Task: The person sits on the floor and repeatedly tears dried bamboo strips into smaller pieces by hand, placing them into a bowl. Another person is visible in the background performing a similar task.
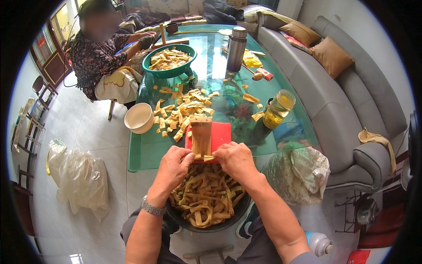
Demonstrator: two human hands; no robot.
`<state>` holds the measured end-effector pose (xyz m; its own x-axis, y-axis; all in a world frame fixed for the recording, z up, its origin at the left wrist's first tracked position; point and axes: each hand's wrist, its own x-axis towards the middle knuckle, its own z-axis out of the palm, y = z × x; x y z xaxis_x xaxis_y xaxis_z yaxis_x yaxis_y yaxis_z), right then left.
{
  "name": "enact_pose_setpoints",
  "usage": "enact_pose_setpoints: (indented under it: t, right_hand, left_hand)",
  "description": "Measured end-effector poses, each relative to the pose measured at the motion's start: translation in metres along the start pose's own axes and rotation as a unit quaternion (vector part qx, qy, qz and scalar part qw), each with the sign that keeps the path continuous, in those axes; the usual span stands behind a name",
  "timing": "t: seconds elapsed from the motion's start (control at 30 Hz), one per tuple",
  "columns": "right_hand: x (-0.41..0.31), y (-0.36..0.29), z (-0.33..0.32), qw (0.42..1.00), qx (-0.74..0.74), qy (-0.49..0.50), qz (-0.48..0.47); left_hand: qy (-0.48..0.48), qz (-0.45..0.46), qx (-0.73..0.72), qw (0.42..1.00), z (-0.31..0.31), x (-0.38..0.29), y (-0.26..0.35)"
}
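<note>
At the table's near edge my left hand (pixel 176 165) pinches one end of a pale brown vegetable-like strip (pixel 197 156). My right hand (pixel 236 161) pinches another strip piece (pixel 208 158) just beside it. Both pieces lie against the near end of a wooden block (pixel 201 133), which stands on a red mat (pixel 221 133). Below my hands, between my legs, a dark round basin (pixel 174 220) holds a heap of long strips (pixel 207 201). Many short cut pieces (pixel 191 105) are scattered on the table beyond the block.
The glass-topped table (pixel 145 155) bears a white bowl (pixel 139 118), a green colander of pieces (pixel 169 72), a steel flask (pixel 236 49) and a glass jar (pixel 280 109). Another person (pixel 99 62) sits at far left. Plastic sacks (pixel 82 178) and a grey sofa (pixel 316 112) flank the table.
</note>
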<state>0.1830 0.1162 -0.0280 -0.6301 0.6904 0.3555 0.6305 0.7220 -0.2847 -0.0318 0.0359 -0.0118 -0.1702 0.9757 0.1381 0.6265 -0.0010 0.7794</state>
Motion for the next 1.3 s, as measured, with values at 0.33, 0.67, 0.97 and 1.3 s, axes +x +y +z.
enact_pose_setpoints:
  t: [0.33, 0.67, 0.97, 1.3]
  right_hand:
    - [0.007, -0.042, -0.056, 0.956, 0.263, 0.110, -0.073]
    - [-0.010, -0.086, -0.057, 0.919, 0.267, 0.134, -0.258]
    - [-0.014, -0.087, -0.057, 0.905, 0.343, 0.115, -0.226]
    - [-0.012, -0.071, -0.041, 0.918, 0.387, 0.068, 0.047]
  left_hand:
    - [-0.118, -0.223, -0.435, 0.865, -0.019, -0.029, 0.023]
    - [-0.162, -0.281, -0.700, 0.637, 0.007, -0.035, 0.048]
    - [-0.156, -0.212, -0.591, 0.762, 0.006, -0.036, 0.046]
    - [-0.230, -0.144, -0.309, 0.911, -0.006, -0.053, 0.046]
